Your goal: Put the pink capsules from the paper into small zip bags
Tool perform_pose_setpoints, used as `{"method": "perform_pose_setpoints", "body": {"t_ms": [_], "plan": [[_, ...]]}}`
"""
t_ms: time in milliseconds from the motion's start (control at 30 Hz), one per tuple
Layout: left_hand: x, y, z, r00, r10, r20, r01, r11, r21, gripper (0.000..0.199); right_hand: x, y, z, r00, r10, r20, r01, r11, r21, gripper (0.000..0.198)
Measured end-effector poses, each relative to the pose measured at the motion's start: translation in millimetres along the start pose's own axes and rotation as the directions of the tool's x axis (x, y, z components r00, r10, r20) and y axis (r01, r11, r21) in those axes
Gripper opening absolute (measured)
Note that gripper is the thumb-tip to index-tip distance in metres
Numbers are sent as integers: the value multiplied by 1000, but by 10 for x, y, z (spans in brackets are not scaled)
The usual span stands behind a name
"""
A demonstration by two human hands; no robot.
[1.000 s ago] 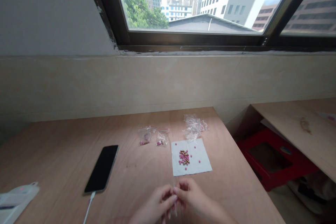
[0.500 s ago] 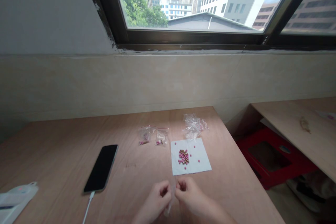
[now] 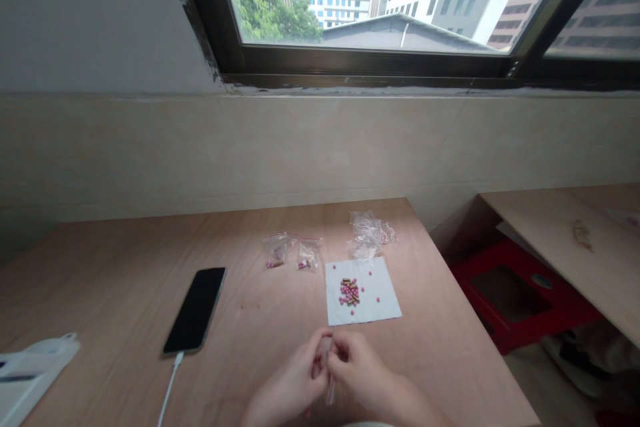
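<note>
My left hand (image 3: 299, 373) and my right hand (image 3: 361, 365) are close together above the front of the table, fingers closed. Between them they pinch a small clear plastic bag (image 3: 330, 392), which hangs below the fingertips and is seen nearly edge-on. Its contents cannot be made out. Just beyond the hands lies a white paper sheet (image 3: 385, 310) bearing a heap of pink beads (image 3: 345, 292) and gold-brown tube-shaped pieces (image 3: 353, 301), with several beads scattered singly. Farther off are two small zip bags (image 3: 275, 253) holding some similar pieces, next to a pile of clear plastic bags (image 3: 366, 233).
A black phone (image 3: 196, 310) with a white cable (image 3: 171, 383) lies to the left on the wooden table (image 3: 120, 280). A white plastic object (image 3: 37, 373) sits at the far left edge. On the right, a red stool (image 3: 520, 330) stands below a second table (image 3: 550, 213).
My hands have come together around the small bag, the left one turning inward to meet the right. The view has tilted slightly downward; the things on the table stay where they were.
</note>
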State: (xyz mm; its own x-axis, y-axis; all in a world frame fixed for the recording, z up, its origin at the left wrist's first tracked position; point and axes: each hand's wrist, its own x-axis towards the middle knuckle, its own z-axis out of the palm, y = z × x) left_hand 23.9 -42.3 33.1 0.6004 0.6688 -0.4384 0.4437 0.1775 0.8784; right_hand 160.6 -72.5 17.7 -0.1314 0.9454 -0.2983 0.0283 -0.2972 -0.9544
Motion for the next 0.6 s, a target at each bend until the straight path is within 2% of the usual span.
{"method": "perform_pose_setpoints", "body": {"t_ms": [67, 133, 233, 267, 367, 500, 600], "plan": [[-1, 21, -32, 999, -7, -46, 8, 1000, 21, 25, -12, -58, -37, 998, 11, -64, -16, 996, -84, 8], [4, 42, -75, 991, 35, -126, -25, 996, 82, 20, -18, -82, -77, 991, 35, -128, -58, 982, -178, 11], [16, 102, -105, 976, 94, -198, -67, 988, 136, 17, -28, -72, -96, 992, 39, -116, -66, 970, -235, 8], [21, 128, -101, 976, 90, -198, -65, 989, 130, 19, -30, -64, -88, 995, 27, -93, -48, 971, -234, 6], [29, 189, -74, 984, 73, -161, -56, 993, 105, 22, -18, -37, -55, 999, -4, -32, -3, 973, -229, 16], [10, 196, -66, 972, 123, -199, -98, 986, 131, 19, 44, 30, -65, 994, 61, -87, -82, 962, -261, 14], [-35, 218, -93, 975, 119, -185, -98, 988, 123, 21, 78, 60, -127, 988, 85, -125, -112, 968, -224, 11]]}}
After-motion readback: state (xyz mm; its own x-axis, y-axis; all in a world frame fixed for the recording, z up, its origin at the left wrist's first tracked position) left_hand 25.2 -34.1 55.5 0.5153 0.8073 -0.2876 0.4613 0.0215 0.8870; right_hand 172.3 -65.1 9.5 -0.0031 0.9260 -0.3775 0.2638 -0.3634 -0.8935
